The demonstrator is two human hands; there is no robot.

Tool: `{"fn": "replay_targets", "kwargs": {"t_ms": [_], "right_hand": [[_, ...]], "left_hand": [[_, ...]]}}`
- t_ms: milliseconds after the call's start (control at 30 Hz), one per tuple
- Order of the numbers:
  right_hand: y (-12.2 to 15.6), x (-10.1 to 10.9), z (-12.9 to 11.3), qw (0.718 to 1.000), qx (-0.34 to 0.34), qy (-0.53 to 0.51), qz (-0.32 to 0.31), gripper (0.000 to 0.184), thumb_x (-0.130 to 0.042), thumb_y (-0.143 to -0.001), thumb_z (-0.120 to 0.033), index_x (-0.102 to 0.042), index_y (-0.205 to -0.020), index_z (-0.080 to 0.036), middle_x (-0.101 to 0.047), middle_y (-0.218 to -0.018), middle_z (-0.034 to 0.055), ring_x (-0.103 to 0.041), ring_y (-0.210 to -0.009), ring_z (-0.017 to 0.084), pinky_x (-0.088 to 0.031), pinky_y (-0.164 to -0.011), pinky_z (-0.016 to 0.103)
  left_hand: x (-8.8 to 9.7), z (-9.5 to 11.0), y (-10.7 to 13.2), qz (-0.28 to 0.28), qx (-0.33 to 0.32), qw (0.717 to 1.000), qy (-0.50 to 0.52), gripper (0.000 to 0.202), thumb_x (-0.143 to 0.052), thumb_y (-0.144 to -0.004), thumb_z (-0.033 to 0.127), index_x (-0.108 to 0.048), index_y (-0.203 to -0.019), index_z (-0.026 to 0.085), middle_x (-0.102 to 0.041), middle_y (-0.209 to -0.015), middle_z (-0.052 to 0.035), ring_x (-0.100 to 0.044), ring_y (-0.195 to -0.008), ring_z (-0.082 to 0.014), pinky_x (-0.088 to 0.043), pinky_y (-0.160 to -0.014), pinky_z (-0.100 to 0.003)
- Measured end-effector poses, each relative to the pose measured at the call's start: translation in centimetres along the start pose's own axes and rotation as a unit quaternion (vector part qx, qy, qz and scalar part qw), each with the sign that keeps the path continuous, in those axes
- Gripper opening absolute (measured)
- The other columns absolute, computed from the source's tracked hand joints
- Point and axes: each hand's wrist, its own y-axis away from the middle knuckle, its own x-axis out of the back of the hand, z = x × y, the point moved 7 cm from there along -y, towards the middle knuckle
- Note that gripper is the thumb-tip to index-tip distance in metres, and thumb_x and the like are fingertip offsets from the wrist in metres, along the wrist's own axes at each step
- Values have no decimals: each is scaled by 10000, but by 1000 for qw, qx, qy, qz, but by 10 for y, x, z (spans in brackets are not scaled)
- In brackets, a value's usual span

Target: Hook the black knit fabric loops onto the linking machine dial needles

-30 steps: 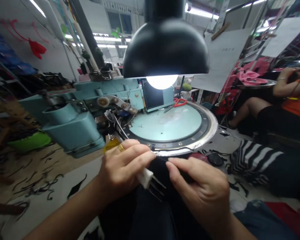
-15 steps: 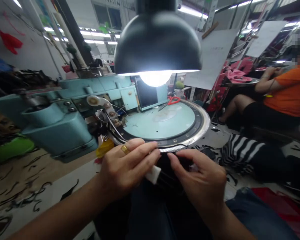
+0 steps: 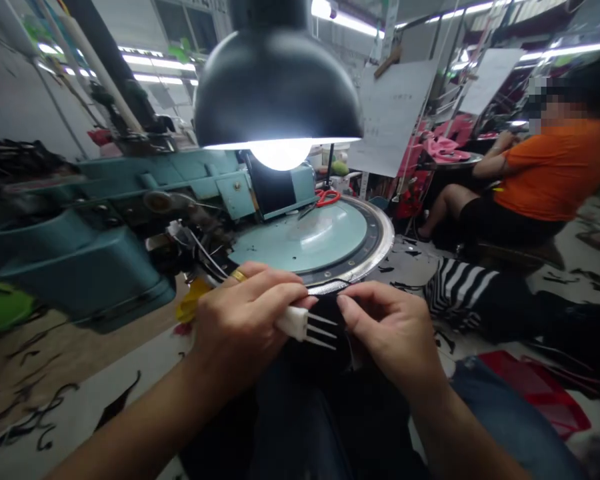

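Dark knit fabric [image 3: 320, 313] hangs just below the near edge of the teal linking machine's dial [image 3: 300, 243], close under its ring of fine metal points [image 3: 330, 288]. Both hands work at that edge. The left hand [image 3: 237, 320], with a gold ring [image 3: 239, 275] on one finger, is closed around a white-handled pronged tool [image 3: 293, 322], its thin metal tines [image 3: 323, 331] pointing toward the right hand. The right hand [image 3: 390, 330] is nearly closed, thumb and forefinger seeming to pinch the fabric's top edge; the exact grip is too dark to tell.

Risks lie at that edge. A slipping tine could snag or pull the knit, and a sharp tug against the points could tear loops or bend a point. Black fabric against dark trousers [image 3: 300, 427] makes dropped stitches easy to miss. Red-handled scissors [image 3: 327, 197] lie on the far side of the dial, out of reach of this work.
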Motion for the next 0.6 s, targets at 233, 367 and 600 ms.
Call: {"fn": "replay_targets", "kwargs": {"t_ms": [233, 367, 600], "right_hand": [[1, -5, -1, 1000, 20, 8, 14, 72, -700, -811, -225, -759, -798, -184, -736, -693, 5, -647, -577, 136, -504, -546, 219], [2, -6, -5, 997, 44, 34, 50, 64, -709, -807, -213, -746, -765, -183, -723, -650, -6, -643, -554, 128, -499, -535, 208], [6, -2, -9, 988, 104, 74, 92, 66, -688, -831, -196, -728, -779, -197, -717, -657, -17, -634, -545, 121, -524, -555, 215]], "left_hand": [[-6, 10, -1, 28, 26, 998, -40, 123, -765, -787, 150, -725, -873, 228, -763, -962, -24, -655, -836, -189, -538, -740, -312], [-6, 20, 2, 44, -67, 987, -142, 191, -786, -779, 168, -733, -956, 217, -768, -946, -29, -648, -827, -209, -541, -740, -330], [-3, 19, -1, -3, -101, 985, -139, 195, -758, -822, 188, -720, -1011, 213, -758, -1004, -39, -660, -897, -213, -546, -775, -322]]}}
